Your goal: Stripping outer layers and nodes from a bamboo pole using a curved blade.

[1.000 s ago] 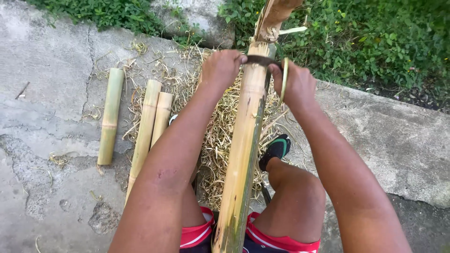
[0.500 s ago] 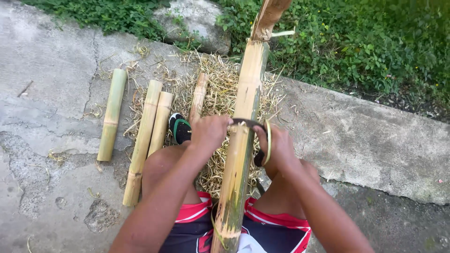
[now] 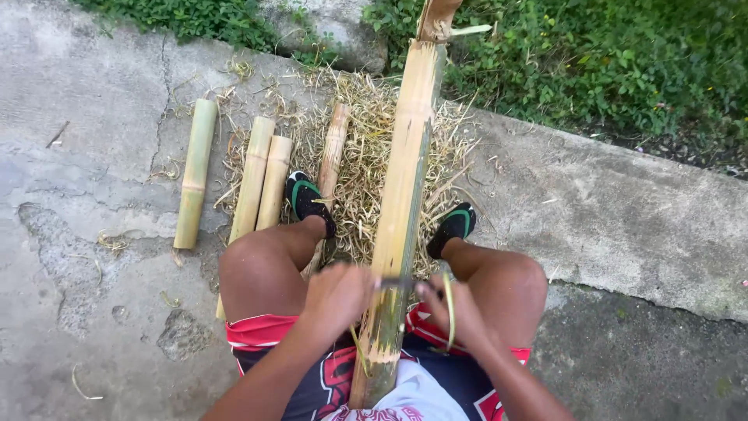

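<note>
The long pale-yellow bamboo pole (image 3: 401, 203) looks woody, matt and fibrous where scraped. Dry straw-coloured bamboo shavings (image 3: 362, 156) lie coarse on the rough grey concrete floor (image 3: 93, 179). Short cut greenish bamboo sections (image 3: 195, 171) look smoother.

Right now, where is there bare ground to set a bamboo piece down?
Bare concrete left of the lone bamboo section, and concrete right of the right shoe. Crowded: the shavings pile around the long bamboo pole and both feet.

Soft even daylight, faint shadows, sharp, no glare.
</note>
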